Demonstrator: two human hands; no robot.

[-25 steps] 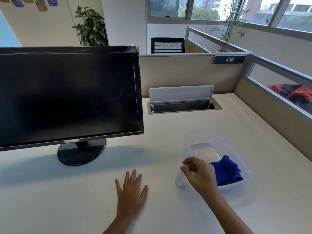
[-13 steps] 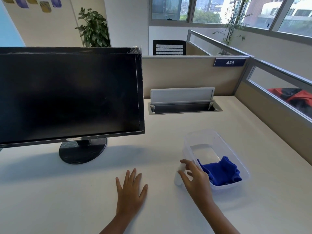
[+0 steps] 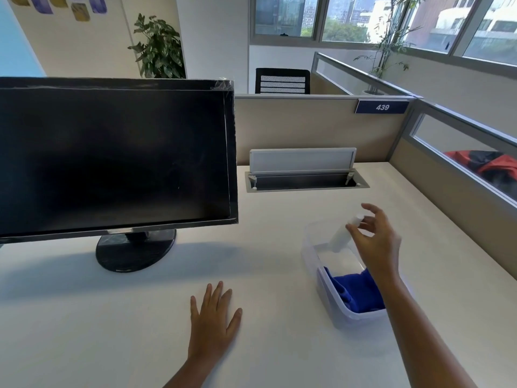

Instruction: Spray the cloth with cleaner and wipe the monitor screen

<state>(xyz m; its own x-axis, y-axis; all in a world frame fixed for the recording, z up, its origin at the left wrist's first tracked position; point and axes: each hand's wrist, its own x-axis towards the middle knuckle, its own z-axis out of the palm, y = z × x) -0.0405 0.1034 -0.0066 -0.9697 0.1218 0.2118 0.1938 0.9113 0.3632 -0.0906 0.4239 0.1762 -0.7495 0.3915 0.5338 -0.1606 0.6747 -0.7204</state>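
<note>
A black monitor (image 3: 112, 155) with a dark screen stands on its round base at the left of the desk. A clear plastic bin (image 3: 313, 247) sits at the right, with a blue cloth (image 3: 355, 292) bunched in its near end. My right hand (image 3: 375, 242) is raised over the bin's far end, thumb and fingers pinched on a small white spray bottle (image 3: 342, 233) that is tilted with its top up and away. My left hand (image 3: 214, 320) lies flat on the desk, fingers spread, holding nothing.
A cable hatch (image 3: 305, 182) with its lid up is set into the white desk (image 3: 279, 345) behind the bin. Beige partitions (image 3: 307, 127) close the back and right sides. A red and black garment (image 3: 486, 166) lies beyond the right partition.
My right hand has lifted the white spray bottle from the desk beside the bin and carried it up and forward over the bin. The left hand stays flat.
</note>
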